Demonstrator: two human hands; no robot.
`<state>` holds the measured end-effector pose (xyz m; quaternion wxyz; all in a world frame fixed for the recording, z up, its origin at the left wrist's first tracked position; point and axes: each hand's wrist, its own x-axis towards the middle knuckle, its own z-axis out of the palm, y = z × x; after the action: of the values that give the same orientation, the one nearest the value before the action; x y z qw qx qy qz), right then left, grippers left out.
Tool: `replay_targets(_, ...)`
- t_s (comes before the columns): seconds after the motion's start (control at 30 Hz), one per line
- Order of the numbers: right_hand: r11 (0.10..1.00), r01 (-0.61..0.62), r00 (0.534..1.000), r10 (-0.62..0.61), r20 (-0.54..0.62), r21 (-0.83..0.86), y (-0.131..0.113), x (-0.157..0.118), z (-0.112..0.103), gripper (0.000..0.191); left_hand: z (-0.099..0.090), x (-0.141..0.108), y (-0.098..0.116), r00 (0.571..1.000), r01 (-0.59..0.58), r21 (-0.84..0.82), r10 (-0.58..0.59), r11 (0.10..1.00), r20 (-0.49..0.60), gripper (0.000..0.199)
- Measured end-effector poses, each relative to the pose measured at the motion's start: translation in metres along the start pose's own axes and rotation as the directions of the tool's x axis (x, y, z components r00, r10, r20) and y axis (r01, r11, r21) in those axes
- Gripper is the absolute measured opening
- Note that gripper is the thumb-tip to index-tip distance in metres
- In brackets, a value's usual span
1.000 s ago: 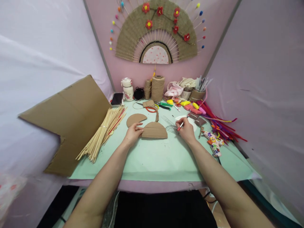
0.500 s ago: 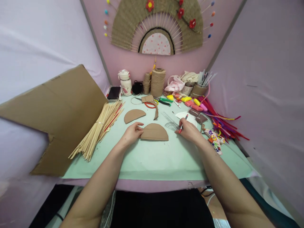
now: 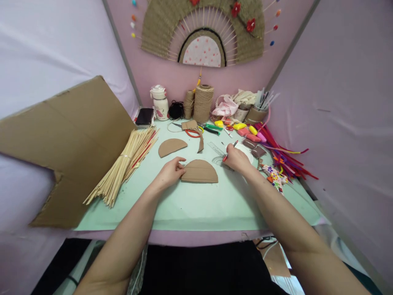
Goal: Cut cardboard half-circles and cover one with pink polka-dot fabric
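My left hand (image 3: 170, 171) pinches the left corner of a brown cardboard half-circle (image 3: 201, 172), which lies with its straight edge toward me. A second cardboard half-circle (image 3: 172, 147) rests on the table just behind it. Held in the closed fingers of my right hand (image 3: 238, 159) is a red pen (image 3: 236, 143), slanting up to the right. Beneath and beside that hand lies a clear ruler with a protractor part (image 3: 217, 153), partly covered by the fingers. Scissors (image 3: 193, 133) with red handles sit farther back, near a cardboard scrap (image 3: 200, 142).
At left are a bundle of wooden sticks (image 3: 121, 168) and a large cardboard sheet (image 3: 73, 135). Twine spools (image 3: 203, 103), a white bottle (image 3: 160, 104) and a phone (image 3: 144, 116) line the back. Clay packs (image 3: 251, 144) and pipe cleaners (image 3: 285, 151) lie at right.
My right hand has moved slightly left and away from me with the pen, covering more of the ruler. My left hand keeps its hold on the half-circle. The view has shifted slightly.
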<state>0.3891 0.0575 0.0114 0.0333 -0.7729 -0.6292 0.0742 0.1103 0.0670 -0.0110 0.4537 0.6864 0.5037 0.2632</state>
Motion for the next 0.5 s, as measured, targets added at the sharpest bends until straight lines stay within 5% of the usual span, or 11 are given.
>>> replay_targets(0.27, 0.993, 0.005, 0.995, -0.016, -0.103, -0.114, 0.006, 0.005, -0.015, 0.032, 0.0, -0.004, 0.002, 0.998, -0.054, 0.172, 0.049, 0.984, 0.034, 0.043)
replay_targets(0.5, 0.978, 0.14, 0.99, -0.135, 0.042, -0.153, 0.01, -0.031, -0.005, 0.025, -0.005, -0.01, 0.007, 0.994, -0.097, 0.289, 0.078, 0.952, 0.077, 0.044)
